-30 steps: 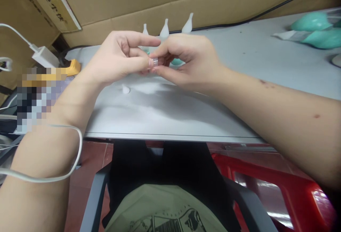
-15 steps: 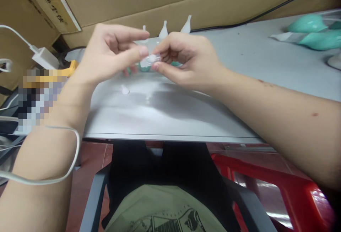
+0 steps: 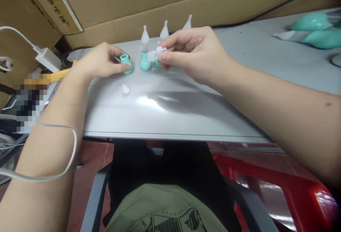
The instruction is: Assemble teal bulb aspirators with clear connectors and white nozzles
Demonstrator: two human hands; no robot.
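Observation:
My left hand (image 3: 106, 61) grips a teal rubber bulb (image 3: 126, 64) between thumb and fingers; its round mouth faces up. In my right hand (image 3: 190, 49), thumb and forefinger pinch a short clear plastic tube (image 3: 157, 52), held tilted above the table and pointing left. Just behind it stands an assembled nasal aspirator (image 3: 145, 53) with a teal bulb, clear middle and white tip. Two more white tips (image 3: 164, 29) rise farther right, their lower parts mostly hidden by my right hand. A loose small white nozzle tip (image 3: 126, 89) lies on the table in front of the left hand.
The grey-white table (image 3: 170, 118) backs onto a cardboard wall (image 3: 149, 1). Larger teal bulbs (image 3: 319, 31) lie at the far right. A white charger (image 3: 48, 59) and a cable are at left, and a white cord (image 3: 71, 161) crosses my left forearm. A red stool (image 3: 287, 189) stands below.
My left hand has left the clear tube and moved left and down, where it now grips the teal bulb. The right hand keeps the tube, slightly raised.

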